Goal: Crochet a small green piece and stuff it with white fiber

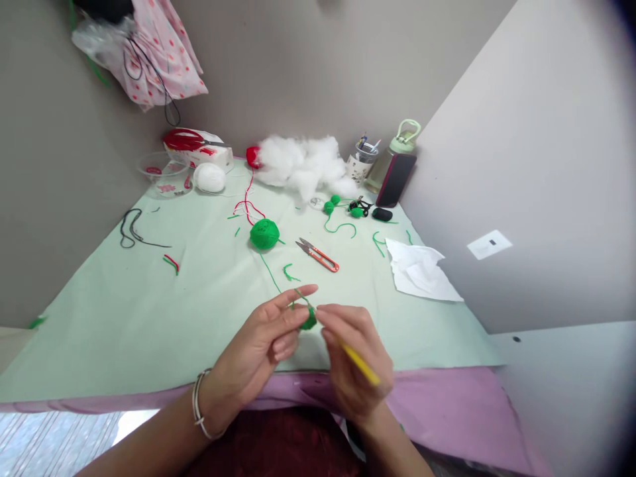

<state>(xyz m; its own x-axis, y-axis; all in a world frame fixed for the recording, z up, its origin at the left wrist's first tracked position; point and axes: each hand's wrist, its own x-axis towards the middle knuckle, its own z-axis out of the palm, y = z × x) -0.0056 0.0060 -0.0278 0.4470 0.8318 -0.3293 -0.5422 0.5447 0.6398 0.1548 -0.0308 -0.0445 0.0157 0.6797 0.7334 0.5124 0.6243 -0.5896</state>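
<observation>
Between thumb and fingers, my left hand (271, 331) pinches a small green crochet piece (309, 319), and a green strand passes over its raised index finger. My right hand (355, 354) grips a crochet hook (360, 363) by its yellow handle. The hook's tip meets the piece, though the fingers hide the exact stitch. A green yarn ball (265, 234) lies beyond my left hand, its strand running down toward that hand. Orange-handled thread snips (318, 256) rest past my fingertips, beside a green yarn scrap (290, 272).
White stuffing (303, 162) is heaped at the back by a red yarn ball (253, 157). Red scissors (186, 140) lie on a box at back left, near a white yarn ball (209, 178). A bottle (390, 162) and phone (396, 180) stand back right; crumpled paper (422, 268) lies at right.
</observation>
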